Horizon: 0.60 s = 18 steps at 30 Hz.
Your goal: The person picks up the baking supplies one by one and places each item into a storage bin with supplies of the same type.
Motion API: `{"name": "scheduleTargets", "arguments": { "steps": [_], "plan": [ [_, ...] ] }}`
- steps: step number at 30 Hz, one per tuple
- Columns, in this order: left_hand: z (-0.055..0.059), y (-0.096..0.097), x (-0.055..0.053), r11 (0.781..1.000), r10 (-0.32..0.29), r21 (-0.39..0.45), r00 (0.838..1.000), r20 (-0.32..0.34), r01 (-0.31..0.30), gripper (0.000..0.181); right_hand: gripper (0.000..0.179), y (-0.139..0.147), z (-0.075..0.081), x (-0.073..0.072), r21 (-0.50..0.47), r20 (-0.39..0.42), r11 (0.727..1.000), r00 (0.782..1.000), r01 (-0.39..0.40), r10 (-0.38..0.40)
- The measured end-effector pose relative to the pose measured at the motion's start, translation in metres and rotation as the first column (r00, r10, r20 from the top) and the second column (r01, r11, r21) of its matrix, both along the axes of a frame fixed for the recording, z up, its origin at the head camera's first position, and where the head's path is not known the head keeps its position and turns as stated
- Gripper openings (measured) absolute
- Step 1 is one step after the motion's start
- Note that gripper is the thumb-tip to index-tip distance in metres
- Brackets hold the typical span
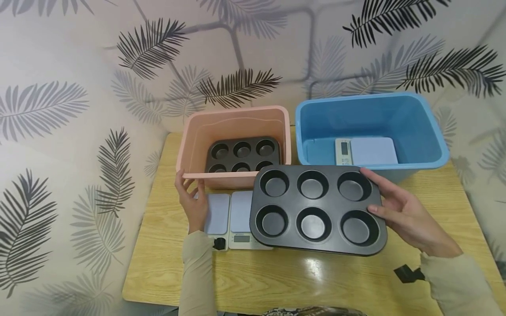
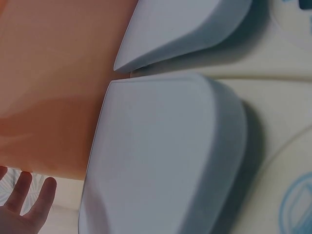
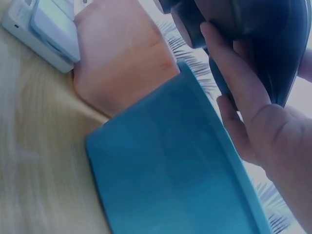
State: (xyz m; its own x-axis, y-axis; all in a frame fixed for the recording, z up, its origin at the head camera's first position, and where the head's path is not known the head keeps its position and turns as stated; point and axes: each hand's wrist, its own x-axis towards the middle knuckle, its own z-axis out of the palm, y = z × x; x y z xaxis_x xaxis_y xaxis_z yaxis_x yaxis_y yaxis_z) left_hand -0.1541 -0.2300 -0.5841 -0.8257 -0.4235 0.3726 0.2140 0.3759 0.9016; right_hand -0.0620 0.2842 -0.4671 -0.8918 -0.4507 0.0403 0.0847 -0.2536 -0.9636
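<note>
at the left, the left hand [image 1: 192, 204] is mostly open, its fingers apart and slightly bent, the tips up at the near left corner of the pink bin [image 1: 233, 125]; they look to touch the rim, and it grips nothing that shows. beside that hand, two kitchen scales lie side by side on the wooden table [image 1: 158, 259], in front of the pink bin: the left scale [image 1: 217, 215] and the next scale [image 1: 241, 215]. inside the pink bin sits a dark muffin tin [image 1: 253, 154]. further right, the held tin [image 1: 314, 204], six empty cups facing up, is off the table, its left part overlapping the next scale and the bin's near rim in the head view. behind it stands the blue bin [image 1: 361, 116], with a white scale [image 1: 373, 150] inside. at the right, the right hand [image 1: 409, 215] pinches the held tin's right end, thumb on top and fingers underneath.
</note>
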Motion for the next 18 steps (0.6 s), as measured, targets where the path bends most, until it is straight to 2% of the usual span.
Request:
{"name": "scheduleTargets", "arguments": {
  "steps": [8,13,18],
  "plan": [
    [0.003,0.0,-0.003,1.0,0.003,0.002,1.0,-0.007,-0.003,0.06,0.082,-0.011,0.023,-0.023,-0.059,-0.021,0.998,0.999,-0.027,0.026],
    [0.006,0.0,-0.005,1.0,0.002,-0.002,1.0,-0.01,-0.002,0.061,0.081,-0.02,0.039,-0.036,-0.044,0.015,0.999,1.0,-0.01,0.011],
    [0.004,0.0,-0.001,1.0,0.006,-0.002,1.0,0.005,-0.006,0.059,0.081,-0.033,0.046,-0.044,-0.05,0.058,0.998,0.998,0.022,-0.019]
  ]
}}
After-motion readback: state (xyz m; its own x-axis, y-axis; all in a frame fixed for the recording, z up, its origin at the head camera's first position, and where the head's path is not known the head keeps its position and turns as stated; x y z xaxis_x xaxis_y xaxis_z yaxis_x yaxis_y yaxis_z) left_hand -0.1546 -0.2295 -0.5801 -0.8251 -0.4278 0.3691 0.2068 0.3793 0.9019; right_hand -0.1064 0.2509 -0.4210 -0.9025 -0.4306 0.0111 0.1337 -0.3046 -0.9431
